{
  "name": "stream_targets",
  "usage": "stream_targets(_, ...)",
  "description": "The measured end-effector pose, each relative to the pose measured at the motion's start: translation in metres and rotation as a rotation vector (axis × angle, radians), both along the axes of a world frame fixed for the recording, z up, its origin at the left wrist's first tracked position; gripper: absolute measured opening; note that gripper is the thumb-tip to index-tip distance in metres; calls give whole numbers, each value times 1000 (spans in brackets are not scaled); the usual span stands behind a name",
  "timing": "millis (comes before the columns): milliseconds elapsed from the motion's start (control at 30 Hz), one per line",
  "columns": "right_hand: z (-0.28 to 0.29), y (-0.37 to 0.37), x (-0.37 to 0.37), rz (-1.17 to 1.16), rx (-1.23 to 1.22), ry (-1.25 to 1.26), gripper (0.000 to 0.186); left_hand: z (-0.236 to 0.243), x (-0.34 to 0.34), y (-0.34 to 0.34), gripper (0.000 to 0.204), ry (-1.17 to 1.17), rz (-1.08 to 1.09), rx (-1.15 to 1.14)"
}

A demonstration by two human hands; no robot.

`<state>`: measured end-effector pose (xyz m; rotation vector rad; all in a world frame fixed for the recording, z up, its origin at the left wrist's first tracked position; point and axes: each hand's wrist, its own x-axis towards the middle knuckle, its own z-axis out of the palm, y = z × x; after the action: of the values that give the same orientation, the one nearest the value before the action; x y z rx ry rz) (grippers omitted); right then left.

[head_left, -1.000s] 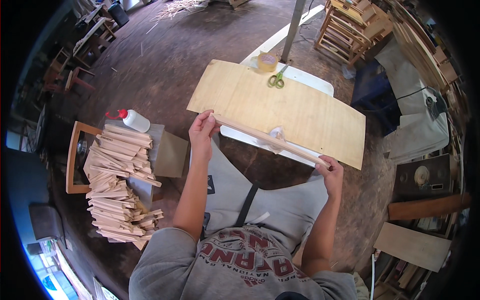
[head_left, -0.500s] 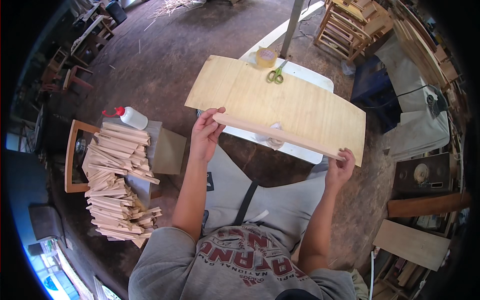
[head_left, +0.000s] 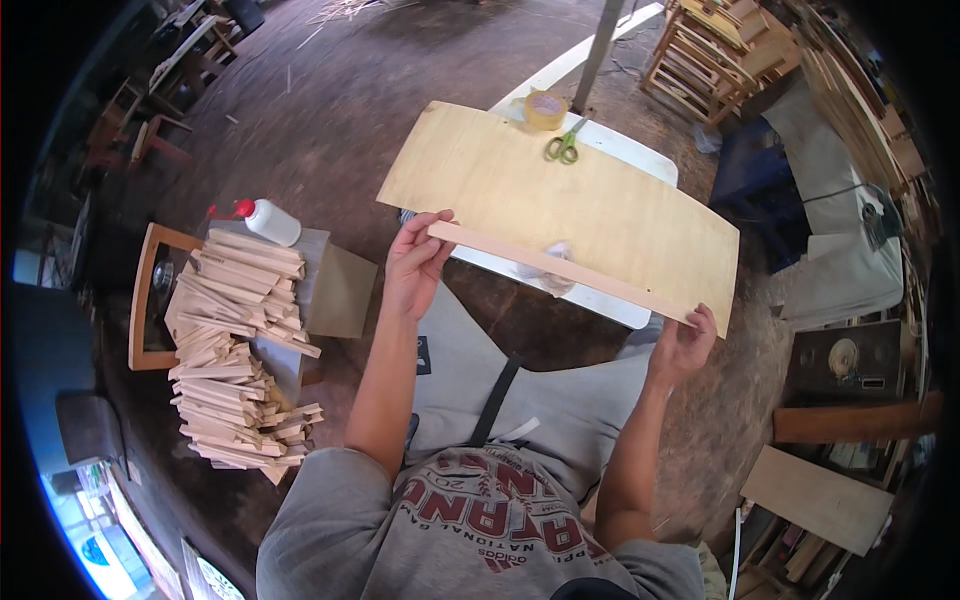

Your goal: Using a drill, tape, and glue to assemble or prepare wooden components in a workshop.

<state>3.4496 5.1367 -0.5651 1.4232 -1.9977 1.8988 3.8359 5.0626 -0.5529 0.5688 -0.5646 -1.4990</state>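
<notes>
A long pale wooden strip (head_left: pixel 565 268) spans the space between my hands, along the near edge of a thin plywood board (head_left: pixel 560 185). My left hand (head_left: pixel 415 265) pinches the strip's left end between thumb and fingers. At its other end, my right hand (head_left: pixel 686 345) grips the strip near the board's right corner. The board rests on a white table (head_left: pixel 620 312). A crumpled whitish wad (head_left: pixel 557 258) shows behind the strip, partly covered by it. On the board's far edge lie green-handled scissors (head_left: pixel 562 150) and a roll of tape (head_left: pixel 545 110).
To my left, heaps of short wooden sticks (head_left: pixel 225 390) lie on a stand beside a white glue bottle (head_left: pixel 272 223) with a red cap. A thin post (head_left: pixel 600 55) rises beyond the table. Wooden chair frames (head_left: pixel 705 65) stand far right; a speaker box (head_left: pixel 848 360) sits at right.
Both hands still hold the strip by its ends, with little movement. The whole scene has shifted slightly in the view, the table and board a little to the right.
</notes>
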Motion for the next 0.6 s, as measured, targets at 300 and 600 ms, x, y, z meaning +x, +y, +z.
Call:
stream_targets(300,12,0,-14,341,512,286,32,-8,18,0,16,-235,212,210)
stream_targets(600,52,-50,54,740,793,594,31,-21,48,21,12,-233,442,373)
